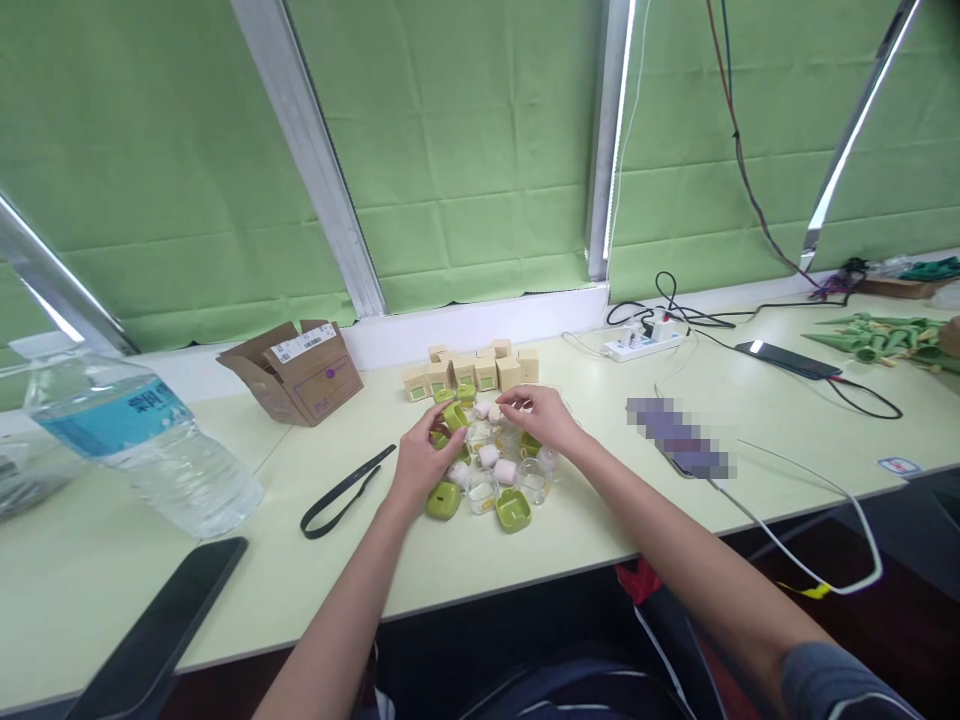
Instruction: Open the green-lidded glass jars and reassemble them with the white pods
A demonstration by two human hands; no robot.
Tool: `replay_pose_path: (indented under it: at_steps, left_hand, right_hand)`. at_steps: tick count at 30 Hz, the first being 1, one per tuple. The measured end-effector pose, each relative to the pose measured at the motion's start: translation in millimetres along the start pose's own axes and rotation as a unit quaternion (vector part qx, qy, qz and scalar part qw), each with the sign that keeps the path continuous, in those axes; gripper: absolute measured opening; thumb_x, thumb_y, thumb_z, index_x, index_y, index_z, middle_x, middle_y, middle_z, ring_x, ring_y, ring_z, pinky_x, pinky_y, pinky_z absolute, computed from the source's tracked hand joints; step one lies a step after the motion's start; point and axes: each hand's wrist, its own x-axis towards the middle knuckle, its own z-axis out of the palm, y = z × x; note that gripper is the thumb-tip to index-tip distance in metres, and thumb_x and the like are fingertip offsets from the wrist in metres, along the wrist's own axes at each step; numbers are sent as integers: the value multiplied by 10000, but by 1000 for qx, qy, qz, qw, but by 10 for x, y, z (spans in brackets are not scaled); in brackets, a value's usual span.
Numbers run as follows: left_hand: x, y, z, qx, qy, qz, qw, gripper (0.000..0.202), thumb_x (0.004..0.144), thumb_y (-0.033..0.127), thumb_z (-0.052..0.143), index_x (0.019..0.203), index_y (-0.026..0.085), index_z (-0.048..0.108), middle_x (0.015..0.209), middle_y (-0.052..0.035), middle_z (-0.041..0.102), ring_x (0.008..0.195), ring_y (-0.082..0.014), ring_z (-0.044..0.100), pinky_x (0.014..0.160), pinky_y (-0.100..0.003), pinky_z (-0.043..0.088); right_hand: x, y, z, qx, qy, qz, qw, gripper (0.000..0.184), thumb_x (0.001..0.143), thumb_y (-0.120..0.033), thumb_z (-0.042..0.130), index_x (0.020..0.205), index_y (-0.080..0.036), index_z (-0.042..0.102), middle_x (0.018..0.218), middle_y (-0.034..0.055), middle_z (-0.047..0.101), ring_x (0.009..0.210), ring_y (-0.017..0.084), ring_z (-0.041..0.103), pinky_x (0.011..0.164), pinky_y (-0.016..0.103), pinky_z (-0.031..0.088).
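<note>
Prob. partway: holding green case (pixel 455 415) in L hand (pixel 426 452), w/ R hand (pixel 546 413) narrow (can't tell if gripping), pale pcs (pixel 488 456) left between.

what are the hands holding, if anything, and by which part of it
The left hand holds a small green container by its sides. The right hand is at a pale pink piece; whether it grips it cannot be told.

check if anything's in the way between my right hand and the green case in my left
Nothing visible seems to block the right hand from the green case in the left hand. A small pale piece shows in the gap, seemingly lower, down on the table.
</note>
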Motion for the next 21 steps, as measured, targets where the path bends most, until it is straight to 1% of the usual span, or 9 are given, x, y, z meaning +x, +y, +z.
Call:
replay_pose_path:
  at_steps: [3, 5, 11, 17, 21]
  left_hand:
    - [-5, 3, -22, 6, 0, -6, 1000, 533, 820, 473, 635, 1292, 231, 585, 1001, -34, 683, 801, -161, 610, 751, -287, 497]
    - [-18, -17, -19, 6, 4, -10, 1000, 537, 822, 478, 631, 1297, 232, 580, 997, -36, 683, 801, -163, 608, 740, -286, 499]
    - [-96, -136, 27, 9, 50, 1, 999, 537, 820, 458, 643, 1295, 217, 573, 1030, -56, 670, 820, -169, 607, 770, -304, 509]
    - [-138, -165, 36, 26, 35, 23, 999, 499, 845, 430, 623, 1302, 234, 570, 985, -44, 651, 797, -163, 600, 765, -305, 504]
    - [-143, -194, 22, 26, 44, 11, 999, 519, 858, 414, 603, 1339, 233, 529, 1011, -55, 647, 793, -165, 595, 729, -305, 497]
  right_hand:
    - [20, 46, 3, -40, -18, -21, 999, 147, 845, -226, 623, 922, -211, 747, 918, 24, 756, 793, 153, 650, 749, 274, 481]
    - [59, 78, 25, -61, -29, -18, 998, 148, 850, -230, 620, 924, -213, 746, 916, 23, 754, 783, 152, 648, 740, 271, 474]
    - [271, 127, 156, -110, -83, -13, 990, 148, 844, -221, 610, 906, -213, 744, 871, 17, 750, 801, 163, 651, 728, 254, 460]
    - [423, 149, 299, -152, -82, 6, 985, 140, 834, -243, 620, 894, -206, 741, 876, 32, 748, 817, 180, 651, 697, 249, 439]
    - [452, 172, 350, -144, -88, 5, 986, 136, 823, -230, 616, 870, -205, 741, 857, 28, 745, 786, 169, 642, 681, 244, 428]
